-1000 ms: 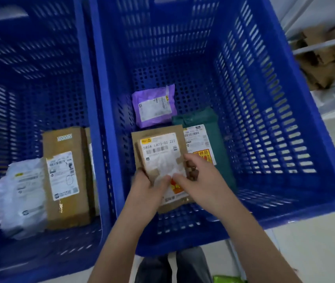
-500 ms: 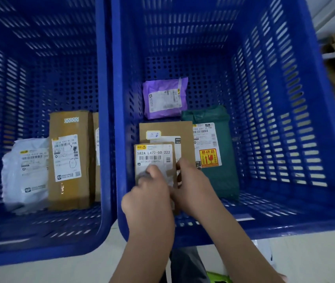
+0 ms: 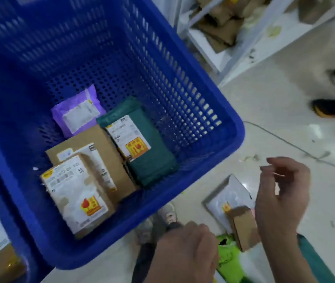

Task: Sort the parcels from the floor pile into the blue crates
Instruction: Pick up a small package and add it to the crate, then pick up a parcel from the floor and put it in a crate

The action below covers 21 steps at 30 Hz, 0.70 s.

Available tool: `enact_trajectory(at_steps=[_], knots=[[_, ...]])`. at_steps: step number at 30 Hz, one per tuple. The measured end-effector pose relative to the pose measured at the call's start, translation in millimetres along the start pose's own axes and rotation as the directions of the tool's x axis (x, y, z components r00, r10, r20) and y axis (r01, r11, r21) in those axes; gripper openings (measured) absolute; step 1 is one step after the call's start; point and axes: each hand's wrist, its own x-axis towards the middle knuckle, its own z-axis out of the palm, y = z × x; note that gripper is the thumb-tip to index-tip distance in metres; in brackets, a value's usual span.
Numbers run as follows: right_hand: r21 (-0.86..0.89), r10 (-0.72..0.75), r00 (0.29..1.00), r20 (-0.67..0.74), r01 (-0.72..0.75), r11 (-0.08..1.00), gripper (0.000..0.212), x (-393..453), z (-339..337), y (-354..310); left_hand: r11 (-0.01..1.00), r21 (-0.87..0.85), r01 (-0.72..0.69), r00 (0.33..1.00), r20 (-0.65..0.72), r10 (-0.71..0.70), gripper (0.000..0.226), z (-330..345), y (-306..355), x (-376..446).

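Since neither grip holds anything, both hands look free for the next pick: the right hand [image 3: 283, 193] hangs with fingers loosely spread above the floor pile, and the left hand [image 3: 185, 250] is curled loosely, empty, just outside the blue crate [image 3: 230, 137]. Below the right hand lie a small brown box [image 3: 244, 227], a grey mailer [image 3: 230, 193] and a green bag [image 3: 229, 260], within easy reach. Inside the crate, the labelled brown parcel [image 3: 77, 193] lies flat, label up, overlapping a larger carton [image 3: 105, 152], beside a dark green parcel [image 3: 150, 148] and a purple pouch [image 3: 77, 113].
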Motion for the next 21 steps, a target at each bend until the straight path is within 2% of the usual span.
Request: enact_trajectory(at_steps=[1,3,5,6,7,8,11,13,15,16,18,21], knots=[[-0.044,0.126,0.991,-0.033,-0.127,0.991,0.038,1,-16,21,0.997,-0.015,-0.079,0.997,-0.023,0.079,0.025,14,7,-2],[-0.1,0.372,0.927,-0.047,-0.375,0.921,0.037,-5,-43,68,0.978,-0.081,-0.191,0.981,-0.033,0.189,0.016,42,13,-7],[-0.145,0.583,0.812,-0.035,-0.581,0.801,0.024,-21,-63,113,0.973,-0.113,-0.203,0.966,0.139,0.218,0.008,67,9,-12],[-0.16,0.661,0.75,-0.025,-0.656,0.738,0.017,-32,-71,133,0.982,-0.111,-0.155,0.944,0.277,0.181,0.006,80,3,-12],[-0.18,0.718,0.696,-0.007,-0.707,0.684,0.012,-44,-76,150,0.995,-0.08,-0.063,0.89,0.447,0.092,0.01,92,-3,-11],[-0.209,0.764,0.645,0.016,-0.745,0.633,0.009,-59,-80,166,0.999,-0.028,0.015,0.81,0.586,0.004,0.014,107,-11,-12],[-0.266,0.89,0.454,0.054,-0.852,0.451,0.006,-111,-84,206,0.99,0.096,0.106,0.698,0.701,-0.143,0.011,148,-38,-24],[-0.234,0.954,0.287,0.085,-0.925,0.299,0.007,-144,-80,227,0.969,0.174,0.174,0.603,0.759,-0.244,0.013,173,-53,-27],[-0.23,0.986,0.088,0.143,-0.966,0.119,0.01,-174,-77,243,0.951,0.273,0.143,0.471,0.827,-0.308,0.025,193,-65,-29],[-0.28,0.986,0.01,0.167,-0.958,0.057,0.014,-188,-77,250,0.94,0.318,0.123,0.406,0.849,-0.34,0.03,203,-71,-31],[-0.403,0.975,-0.068,0.213,-0.915,0.024,0.021,-212,-77,266,0.918,0.386,0.096,0.306,0.866,-0.396,0.035,220,-77,-32],[-0.491,0.956,-0.067,0.284,-0.867,0.086,0.02,-222,-71,286,0.895,0.442,0.066,0.259,0.858,-0.443,0.035,249,-81,-21]])
